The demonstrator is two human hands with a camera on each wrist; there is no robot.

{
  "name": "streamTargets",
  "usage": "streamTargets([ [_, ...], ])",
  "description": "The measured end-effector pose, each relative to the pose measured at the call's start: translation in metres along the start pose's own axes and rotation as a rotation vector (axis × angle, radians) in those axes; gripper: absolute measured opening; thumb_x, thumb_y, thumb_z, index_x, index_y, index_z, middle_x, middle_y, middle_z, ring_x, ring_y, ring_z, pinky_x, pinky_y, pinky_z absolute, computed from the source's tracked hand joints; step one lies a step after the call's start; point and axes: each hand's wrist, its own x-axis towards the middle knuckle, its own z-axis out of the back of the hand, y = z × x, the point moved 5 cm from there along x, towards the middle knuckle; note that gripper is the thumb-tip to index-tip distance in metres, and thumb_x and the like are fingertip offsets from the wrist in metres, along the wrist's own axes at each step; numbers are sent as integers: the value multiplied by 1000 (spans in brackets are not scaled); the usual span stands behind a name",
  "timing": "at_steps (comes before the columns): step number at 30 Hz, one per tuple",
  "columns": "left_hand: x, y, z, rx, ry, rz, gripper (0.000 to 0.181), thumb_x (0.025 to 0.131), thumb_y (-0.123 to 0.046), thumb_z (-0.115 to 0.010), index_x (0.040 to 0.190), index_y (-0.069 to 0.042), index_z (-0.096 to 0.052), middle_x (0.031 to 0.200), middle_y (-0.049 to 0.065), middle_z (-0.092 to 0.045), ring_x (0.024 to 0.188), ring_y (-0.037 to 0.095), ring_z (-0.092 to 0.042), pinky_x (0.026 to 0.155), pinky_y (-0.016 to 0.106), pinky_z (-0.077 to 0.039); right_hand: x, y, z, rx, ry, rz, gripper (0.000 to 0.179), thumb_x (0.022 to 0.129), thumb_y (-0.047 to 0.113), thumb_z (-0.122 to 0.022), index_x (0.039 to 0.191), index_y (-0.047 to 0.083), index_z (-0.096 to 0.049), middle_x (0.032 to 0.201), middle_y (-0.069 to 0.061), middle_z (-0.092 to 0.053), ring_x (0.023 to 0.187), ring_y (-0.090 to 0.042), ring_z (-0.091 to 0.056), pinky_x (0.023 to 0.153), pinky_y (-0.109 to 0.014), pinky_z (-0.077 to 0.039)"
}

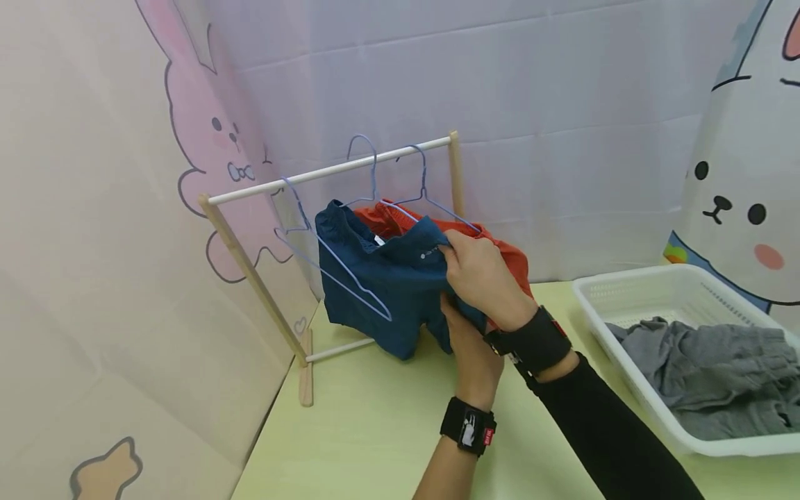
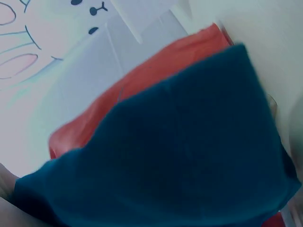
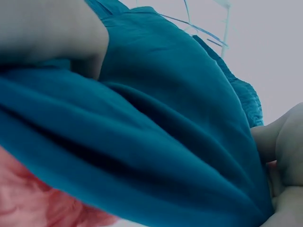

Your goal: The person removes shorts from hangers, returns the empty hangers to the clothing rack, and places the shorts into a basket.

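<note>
Blue shorts (image 1: 381,278) hang at the middle of the rack, a wire hanger (image 1: 375,173) running into their waistband. My right hand (image 1: 484,274) pinches the right end of that waistband, as the right wrist view (image 3: 286,156) also shows at its right edge. Lower down, my left hand (image 1: 471,351) grips the right leg side of the shorts, its fingertips partly hidden by cloth. In the left wrist view the blue cloth (image 2: 184,137) fills most of the picture. Red-orange shorts (image 1: 512,260) hang just behind on another hanger (image 1: 423,177).
A bare lilac hanger (image 1: 337,260) hangs at the left of the rack's white bar (image 1: 250,191), in front of the blue shorts. To the right stands a white basket (image 1: 631,378) with grey clothing (image 1: 719,368) in it. Printed curtains surround the pale green table (image 1: 350,444).
</note>
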Motion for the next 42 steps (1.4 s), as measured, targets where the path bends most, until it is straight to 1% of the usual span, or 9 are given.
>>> streamTargets([
  [6,-9,-8,-8,-10,63,5,100,87,6,-75,163,-14,-13,159,12,-37,135,29,-54,107,47,-47,-18,-13,21,-17,-33,17,16,107,13,-52,104,4,-65,72,-9,-57,72,-30,-61,68,-42,-46],
  [11,-12,-14,-9,13,174,-27,84,92,-8,-72,159,-10,-21,145,15,-45,117,33,-62,98,49,-52,-31,-31,39,-21,-49,22,18,107,10,-53,113,2,-67,99,-19,-71,92,-37,-68,83,-51,-52],
  [16,-15,-12,-5,127,390,-51,83,90,-33,-74,157,-18,-28,143,7,-47,116,26,-60,96,50,-52,-44,-47,55,-29,-37,23,18,107,9,-52,114,3,-68,97,-18,-70,90,-35,-66,81,-50,-50],
  [23,-19,-4,11,171,755,-98,74,95,-62,-62,155,-28,-36,152,-3,-44,135,16,-49,110,46,-46,-63,-71,66,-39,5,21,21,110,14,-49,93,9,-61,67,-2,-40,60,-19,-42,63,-36,-35],
  [26,-17,-5,22,167,832,-114,60,99,-61,-57,147,-28,-49,147,-4,-51,131,16,-53,107,41,-48,-71,-80,71,-46,9,29,25,110,13,-49,85,11,-54,66,0,-36,54,-16,-34,58,-33,-31],
  [28,-12,-7,31,164,821,-125,49,102,-55,-56,141,-27,-57,142,-5,-55,128,18,-56,104,40,-49,-77,-85,75,-54,6,42,25,109,12,-50,84,12,-53,66,1,-36,53,-14,-33,57,-31,-31],
  [31,-3,-10,48,159,743,-141,37,105,-44,-55,134,-22,-63,138,-5,-58,126,21,-57,104,43,-49,-84,-93,79,-57,13,64,25,108,9,-53,82,13,-52,66,3,-35,54,-11,-34,56,-30,-31],
  [36,15,-10,72,163,566,-145,24,105,-28,-58,124,-16,-68,132,-2,-62,126,20,-57,106,47,-48,-96,-109,84,-65,23,100,21,105,5,-57,86,14,-57,68,6,-35,59,-7,-37,58,-29,-31],
  [42,35,-5,93,163,314,-181,9,99,-17,-66,107,-14,-66,118,4,-63,118,24,-57,101,48,-49,-110,-129,84,-75,58,55,18,106,5,-55,89,13,-60,67,6,-36,60,-6,-42,58,-28,-34],
])
